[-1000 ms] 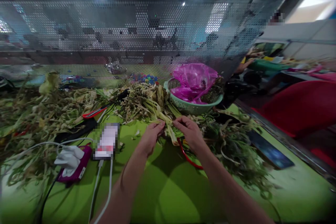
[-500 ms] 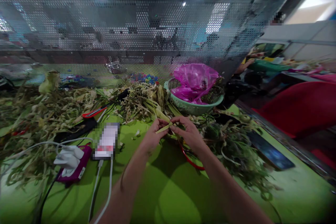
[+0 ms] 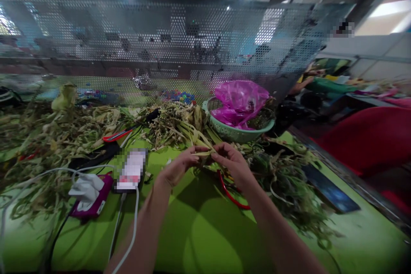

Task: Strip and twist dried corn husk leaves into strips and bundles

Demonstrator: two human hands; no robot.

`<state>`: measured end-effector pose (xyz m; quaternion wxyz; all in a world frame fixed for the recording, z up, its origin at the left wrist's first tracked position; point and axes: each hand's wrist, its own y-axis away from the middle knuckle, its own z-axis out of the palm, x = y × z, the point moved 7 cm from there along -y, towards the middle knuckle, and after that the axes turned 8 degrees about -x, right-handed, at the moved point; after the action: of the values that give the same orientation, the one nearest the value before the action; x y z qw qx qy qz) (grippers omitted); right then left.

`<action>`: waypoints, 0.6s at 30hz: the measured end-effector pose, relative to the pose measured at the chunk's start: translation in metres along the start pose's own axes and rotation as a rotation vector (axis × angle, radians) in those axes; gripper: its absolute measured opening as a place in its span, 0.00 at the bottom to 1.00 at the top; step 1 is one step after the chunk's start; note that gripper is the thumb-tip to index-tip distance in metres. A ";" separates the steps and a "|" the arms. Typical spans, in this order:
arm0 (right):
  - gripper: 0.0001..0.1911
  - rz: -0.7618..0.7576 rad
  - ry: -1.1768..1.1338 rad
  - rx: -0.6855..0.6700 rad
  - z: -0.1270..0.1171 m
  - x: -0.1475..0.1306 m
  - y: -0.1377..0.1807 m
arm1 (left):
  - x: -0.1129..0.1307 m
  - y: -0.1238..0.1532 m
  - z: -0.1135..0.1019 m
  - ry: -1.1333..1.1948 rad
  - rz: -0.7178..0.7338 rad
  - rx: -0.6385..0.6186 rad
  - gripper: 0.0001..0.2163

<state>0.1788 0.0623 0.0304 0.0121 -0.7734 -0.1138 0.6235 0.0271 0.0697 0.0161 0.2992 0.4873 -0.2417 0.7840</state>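
Observation:
My left hand (image 3: 180, 166) and my right hand (image 3: 231, 162) meet above the green table (image 3: 205, 231), both pinching a thin pale-green leaf strip (image 3: 203, 153) that runs between the fingertips. The strip belongs to a bundle of long leaves (image 3: 192, 133) lying just behind the hands. A red-handled tool (image 3: 229, 195) lies on the table under my right wrist.
Heaps of dried and green leaf scraps (image 3: 64, 132) cover the back and right of the table. A teal basket (image 3: 237, 130) holds a pink plastic bag (image 3: 239, 98). A phone (image 3: 131, 171), white cable, purple power bank (image 3: 91, 199) lie left; a dark phone (image 3: 330, 190) lies right. A perforated metal screen (image 3: 160, 47) stands behind.
My hands have lifted slightly and turned the leaf strip from a slant to nearly level. The view has shifted a little to the right.

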 end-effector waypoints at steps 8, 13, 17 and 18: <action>0.13 -0.094 0.211 -0.117 0.009 -0.012 -0.003 | -0.004 -0.001 -0.007 -0.111 -0.024 0.116 0.16; 0.14 -0.014 0.083 -0.138 0.008 0.001 -0.005 | 0.000 -0.009 -0.002 -0.092 0.027 0.156 0.16; 0.12 0.012 0.022 -0.137 0.006 0.007 -0.006 | 0.002 -0.008 -0.002 -0.114 0.012 0.171 0.13; 0.12 0.014 0.026 -0.122 0.005 0.007 -0.006 | 0.002 -0.008 -0.003 -0.123 0.007 0.177 0.12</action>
<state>0.1746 0.0688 0.0235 -0.0378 -0.7816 -0.1461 0.6053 0.0305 0.0774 0.0171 0.2367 0.5582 -0.1912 0.7719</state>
